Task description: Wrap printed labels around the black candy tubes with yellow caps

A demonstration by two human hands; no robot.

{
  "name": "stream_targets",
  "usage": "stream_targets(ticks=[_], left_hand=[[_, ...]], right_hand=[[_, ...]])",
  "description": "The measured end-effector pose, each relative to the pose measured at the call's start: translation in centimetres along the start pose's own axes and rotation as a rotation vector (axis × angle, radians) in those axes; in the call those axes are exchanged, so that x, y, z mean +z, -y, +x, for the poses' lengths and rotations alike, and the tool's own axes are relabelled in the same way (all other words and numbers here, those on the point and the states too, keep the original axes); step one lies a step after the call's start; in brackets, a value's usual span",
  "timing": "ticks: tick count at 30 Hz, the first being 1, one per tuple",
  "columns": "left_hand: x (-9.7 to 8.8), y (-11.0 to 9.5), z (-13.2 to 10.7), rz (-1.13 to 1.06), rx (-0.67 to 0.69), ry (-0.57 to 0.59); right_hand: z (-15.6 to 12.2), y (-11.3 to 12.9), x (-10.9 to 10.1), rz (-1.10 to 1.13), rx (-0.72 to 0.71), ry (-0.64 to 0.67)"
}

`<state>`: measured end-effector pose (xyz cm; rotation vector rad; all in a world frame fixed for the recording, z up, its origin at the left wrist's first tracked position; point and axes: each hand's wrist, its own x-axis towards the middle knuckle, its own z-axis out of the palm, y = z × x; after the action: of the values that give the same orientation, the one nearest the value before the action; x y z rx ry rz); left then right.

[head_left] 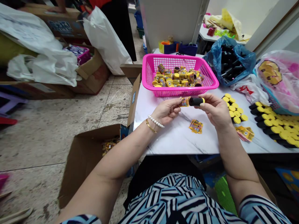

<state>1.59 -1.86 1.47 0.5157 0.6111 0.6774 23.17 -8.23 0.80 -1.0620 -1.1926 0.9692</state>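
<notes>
- Left hand (169,110): pinches a printed sleeve (185,101).
- Right hand (216,110): grips a black tube (195,102) near its yellow cap (203,100); the opposite end is at the sleeve.
- Pink basket (168,92): stands beyond the hands, holding yellow-wrapped pieces (177,76).
- Flat stack (195,126): lies on the table (163,143) between the forearms.
- Blue bag (216,63): sits right of the basket, containing black items (230,63).

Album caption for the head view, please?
Left hand holds a printed label, right hand a black tube, near a pink basket.
</notes>
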Motion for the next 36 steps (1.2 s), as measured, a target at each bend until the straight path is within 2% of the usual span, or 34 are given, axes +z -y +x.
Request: stream_targets(ticks=[8, 14, 18, 23, 28, 31, 34, 36], left_hand=[[-0.5, 0.4, 0.5, -0.005, 0.030, 0.018], [-0.5, 0.7, 0.4, 0.107, 0.100, 0.031], [-0.5, 0.6, 0.5, 0.167, 0.142, 0.018], [-0.1, 0.7, 0.1, 0.266, 0.211, 0.014], [-0.2, 0.7, -0.5, 0.324, 0.287, 0.065], [-0.5, 0.7, -0.2, 0.350, 0.376, 0.005], [-0.8, 0.5, 0.1, 0.373, 0.447, -0.026], [-0.9, 0.3, 0.1, 0.401, 0.415, 0.063]], right_hand=[[-0.4, 0.0, 0.9, -0.177, -0.130, -0.061], [-0.9, 0.0, 1.8, -0.229, -0.161, -0.072], [-1.0, -0.4, 2.1, -0.201, -0.165, -0.147], [-1.0, -0.7, 2.8, -0.151, -0.146, -0.125], [-0.8, -0.8, 2.7, -0.251, -0.286, -0.184], [-0.7, -0.5, 2.4, -0.247, -0.340, -0.220], [-0.7, -0.4, 2.1, -0.237, -0.337, -0.173], [-0.8, -0.5, 1.9, -0.238, -0.329, -0.093]])
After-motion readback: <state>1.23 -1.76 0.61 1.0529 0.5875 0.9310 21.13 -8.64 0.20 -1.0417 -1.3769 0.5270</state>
